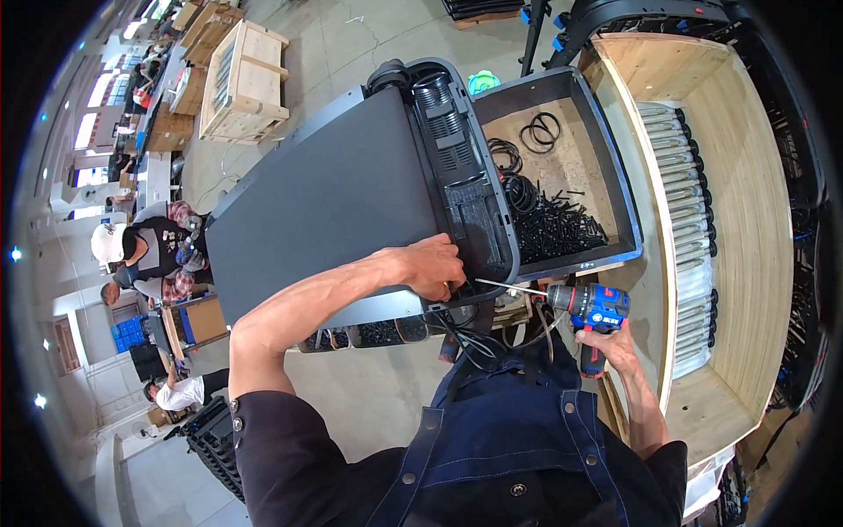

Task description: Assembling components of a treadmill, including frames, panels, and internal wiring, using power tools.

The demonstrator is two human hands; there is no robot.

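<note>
A treadmill deck (329, 176) with a dark belt lies before me, its motor end (448, 140) uncovered on the right. My left hand (430, 268) is at that end's near corner, fingers curled together against the frame; what they pinch, if anything, is hidden. In my right hand (608, 341) is a blue and black cordless drill (593, 306), gripped by its handle. Its long thin bit points left, and the tip is close to my left fingers at the frame corner. Black cables (479, 342) hang below the corner.
Right of the deck stands a grey bin (628, 211) holding many black screws (562, 224) and cable loops (540, 132). Beyond it, a wooden crate (729, 386) contains rows of metal tubes (680, 202). A co-worker in a white cap (145, 246) is at the deck's far left.
</note>
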